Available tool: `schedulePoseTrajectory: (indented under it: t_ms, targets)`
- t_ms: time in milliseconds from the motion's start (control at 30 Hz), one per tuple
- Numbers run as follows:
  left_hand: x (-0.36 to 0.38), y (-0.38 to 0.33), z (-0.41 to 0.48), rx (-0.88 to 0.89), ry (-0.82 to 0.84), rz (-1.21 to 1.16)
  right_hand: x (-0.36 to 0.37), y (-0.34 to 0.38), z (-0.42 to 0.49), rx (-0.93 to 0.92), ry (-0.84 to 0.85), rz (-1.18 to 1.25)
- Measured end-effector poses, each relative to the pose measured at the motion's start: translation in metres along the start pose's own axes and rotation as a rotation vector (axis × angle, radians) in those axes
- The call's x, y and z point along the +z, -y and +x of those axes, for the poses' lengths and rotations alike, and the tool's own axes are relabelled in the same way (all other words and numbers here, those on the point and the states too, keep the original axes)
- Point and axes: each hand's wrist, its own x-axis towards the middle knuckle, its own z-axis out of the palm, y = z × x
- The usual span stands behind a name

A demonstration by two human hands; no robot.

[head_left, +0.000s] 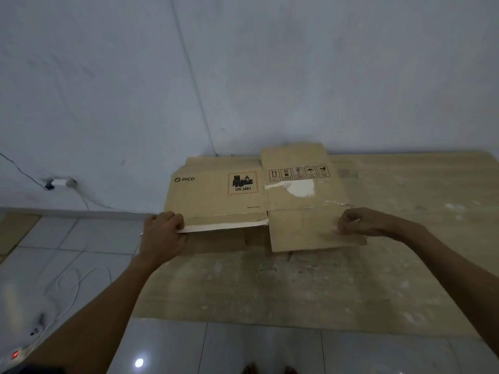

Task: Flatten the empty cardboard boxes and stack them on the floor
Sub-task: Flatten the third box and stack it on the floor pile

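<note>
A flattened cardboard box (pixel 243 195) lies on a large stained board (pixel 324 287) against the wall, light and fairly stiff, best held by its near edge, where the left hand (pixel 162 230) grips one corner and the right hand (pixel 361 221) pinches a flap.

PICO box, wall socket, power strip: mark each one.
PICO box (pixel 216 194), head view, printed brown panel beside the UN 3481 label.
Wall socket (pixel 62 182), head view, white faceplate low on the wall.
Power strip (pixel 20 351), head view, casing near its red switch.
</note>
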Motion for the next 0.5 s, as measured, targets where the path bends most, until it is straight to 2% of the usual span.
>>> schedulePoseTrajectory:
  t_ms: [67, 200, 300, 367, 433, 500]
  targets:
    - [0.008, 0.002, -0.009, 0.005, 0.058, -0.033, 0.012, -0.005, 0.008, 0.001, -0.052, 0.113]
    - [0.027, 0.010, -0.025, 0.051, 0.265, -0.101, 0.037, -0.009, 0.041, 0.145, -0.394, 0.251]
    - [0.035, 0.015, -0.031, 0.030, 0.441, -0.146, 0.050, -0.014, 0.066, 0.231, -0.516, 0.422]
    - [0.042, 0.016, -0.031, -0.102, 0.405, -0.185, 0.051, -0.018, 0.082, 0.276, -0.510, 0.601]
    - [0.051, 0.020, -0.024, -0.382, 0.270, -0.245, 0.050, -0.025, 0.097, 0.295, -0.450, 0.686]
    - [0.057, 0.020, -0.012, -0.708, 0.214, -0.434, 0.052, -0.041, 0.113, 0.293, -0.442, 0.674]
